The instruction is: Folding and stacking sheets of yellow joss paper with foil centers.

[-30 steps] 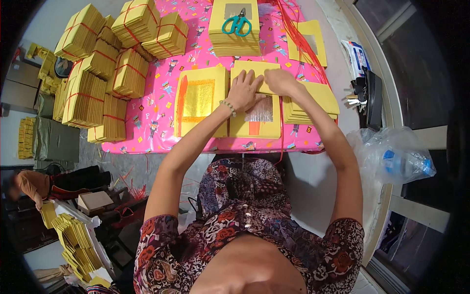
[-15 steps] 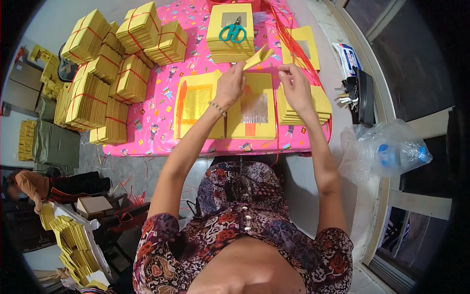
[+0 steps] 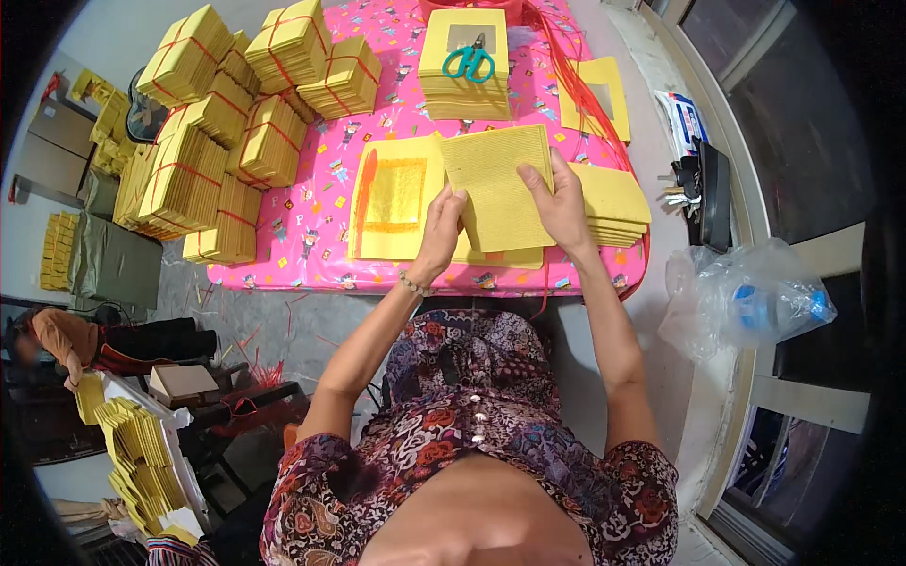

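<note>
A thin stack of rectangular yellow paper sheets [image 3: 498,203] was held tilted above the pink, figure-printed table [image 3: 326,212] between two hands. Its left edge was pinched by the fingers of the left hand [image 3: 438,232]; its right edge was clamped by the fingers of the right hand [image 3: 565,209], with the thumb laid across the front. Just left of the left fingers, a yellow paper pile bearing a shiny gold square framed in orange [image 3: 394,193] was set down. Just right of the right fingers, a low pile of plain yellow sheets [image 3: 615,208] was placed. Beyond both hands, teal-handled scissors [image 3: 469,65] were rested on a tall yellow pile [image 3: 464,99]. Well left of the fingers, yellow bundles tied with red string [image 3: 176,172] were stacked.
</note>
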Tool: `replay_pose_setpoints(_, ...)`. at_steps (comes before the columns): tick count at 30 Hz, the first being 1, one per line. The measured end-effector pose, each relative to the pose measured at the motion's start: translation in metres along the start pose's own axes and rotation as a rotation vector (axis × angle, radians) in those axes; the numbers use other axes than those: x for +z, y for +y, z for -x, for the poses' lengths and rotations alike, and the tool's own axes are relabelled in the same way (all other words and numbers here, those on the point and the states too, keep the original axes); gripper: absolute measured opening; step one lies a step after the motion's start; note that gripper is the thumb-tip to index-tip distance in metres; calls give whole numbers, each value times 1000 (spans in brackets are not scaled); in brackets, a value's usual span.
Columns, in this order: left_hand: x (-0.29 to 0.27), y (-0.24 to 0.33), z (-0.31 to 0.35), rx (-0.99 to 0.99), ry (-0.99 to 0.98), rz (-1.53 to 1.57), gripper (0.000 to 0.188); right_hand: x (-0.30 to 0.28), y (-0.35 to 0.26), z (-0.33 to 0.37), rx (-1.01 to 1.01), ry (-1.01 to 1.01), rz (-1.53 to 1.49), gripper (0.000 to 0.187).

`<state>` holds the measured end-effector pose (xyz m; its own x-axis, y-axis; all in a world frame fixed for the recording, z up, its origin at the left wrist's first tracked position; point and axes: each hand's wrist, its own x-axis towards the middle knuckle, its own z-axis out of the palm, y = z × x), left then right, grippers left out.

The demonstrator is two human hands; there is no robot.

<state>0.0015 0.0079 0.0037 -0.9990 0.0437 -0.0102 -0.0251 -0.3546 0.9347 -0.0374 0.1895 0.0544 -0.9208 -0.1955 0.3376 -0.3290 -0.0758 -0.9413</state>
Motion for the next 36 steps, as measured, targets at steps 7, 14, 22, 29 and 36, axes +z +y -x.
replay_pose_setpoints(7, 22, 9, 9, 59, 61, 158, 33, 12, -3, 16, -27, 21, 243, 28)
replay_pose_setpoints(14, 24, 7, 9, 55, 53, 137, 35, 7, 8, 24, -40, 19, 142, 27)
replay_pose_setpoints(22, 9, 18, -5, -159, 39, 251, 27, -3, 19, 15, 264, -123, -118, 27)
replay_pose_setpoints(29, -6, 21, -21, -168, 87, 274, 23, -3, 20, 7, 330, -161, -49, 28)
replay_pose_setpoints(36, -18, 17, -33, -147, 304, 494, 29, -4, 12, 23, 446, -107, -338, 47)
